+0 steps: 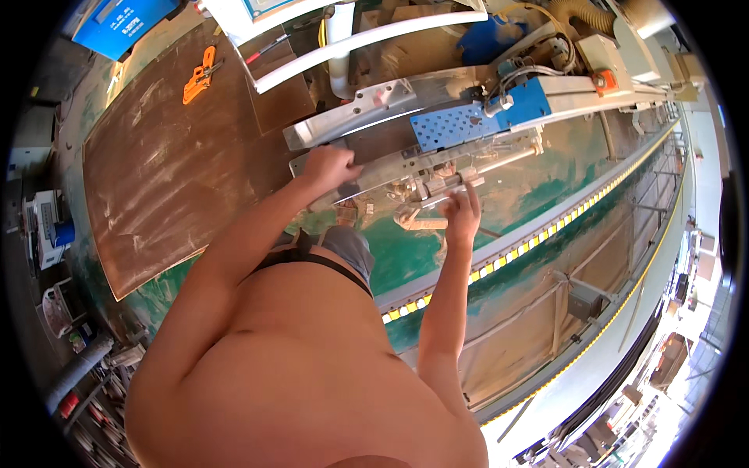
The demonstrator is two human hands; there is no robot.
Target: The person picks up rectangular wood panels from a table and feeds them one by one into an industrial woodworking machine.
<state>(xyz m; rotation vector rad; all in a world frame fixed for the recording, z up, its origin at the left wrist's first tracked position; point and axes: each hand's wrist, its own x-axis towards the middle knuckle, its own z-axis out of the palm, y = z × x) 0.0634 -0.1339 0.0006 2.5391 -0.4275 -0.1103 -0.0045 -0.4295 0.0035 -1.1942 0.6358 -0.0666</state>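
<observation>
My left hand [328, 168] is closed in a fist at the near end of a long metal rail [380, 169], beside a dark strip between the metal plates. Whatever its fingers hold is hidden. On the right, my right hand [462, 212] reaches to a metal rod assembly [445, 184] on the machine's near side, its fingers partly stretched and apart. An angled aluminium guard [355, 114] lies beyond my left hand. Past it to the right is a blue perforated plate [452, 127] fixed to the machine.
A brown, dusty board [172, 175] spreads out on the left, with an orange-handled tool [200, 76] on it. White tubing [367, 45] curves over the far side. A blue box [123, 27] stands far left. A yellow-and-white striped rail [530, 243] runs along the right.
</observation>
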